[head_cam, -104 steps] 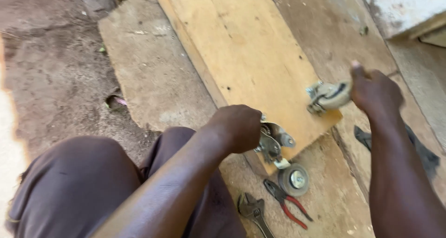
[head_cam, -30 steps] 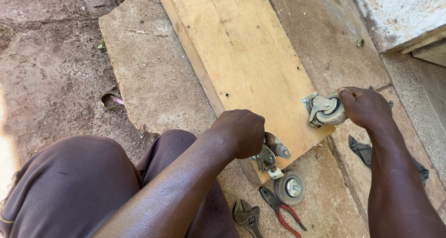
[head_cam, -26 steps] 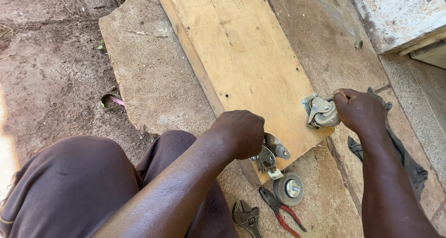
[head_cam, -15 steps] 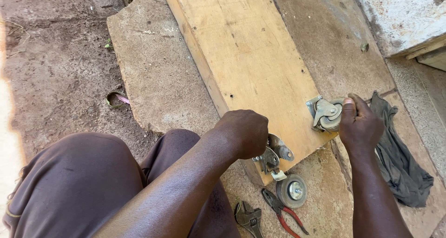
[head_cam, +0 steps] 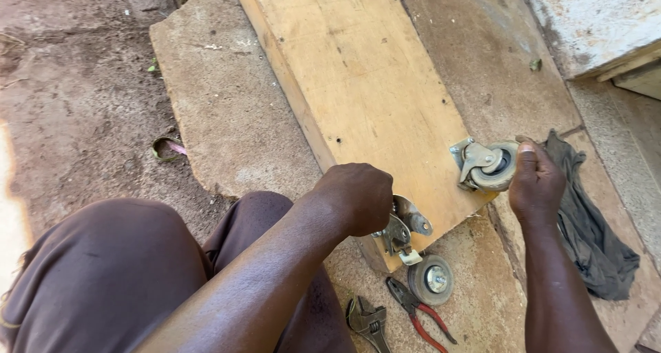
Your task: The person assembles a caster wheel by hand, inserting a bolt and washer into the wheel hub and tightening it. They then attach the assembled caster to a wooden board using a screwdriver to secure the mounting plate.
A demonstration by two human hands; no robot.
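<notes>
A long wooden board (head_cam: 372, 98) lies on a concrete slab. My left hand (head_cam: 358, 196) is closed on a metal caster bracket (head_cam: 403, 232) at the board's near left corner. My right hand (head_cam: 536, 182) holds a second caster wheel (head_cam: 485, 165) with its metal plate against the board's near right corner. A loose grey wheel (head_cam: 431, 280) lies on the slab just below the bracket.
Red-handled pliers (head_cam: 421, 317) and an adjustable wrench (head_cam: 368, 323) lie on the slab near my knee. A dark grey rag (head_cam: 592, 222) is crumpled right of my right hand. A white block (head_cam: 592, 15) stands at the upper right. Bare dirt lies to the left.
My right hand brought the caster wheel down from above the board's right edge and set it against the near right corner. The left hand stayed on the bracket.
</notes>
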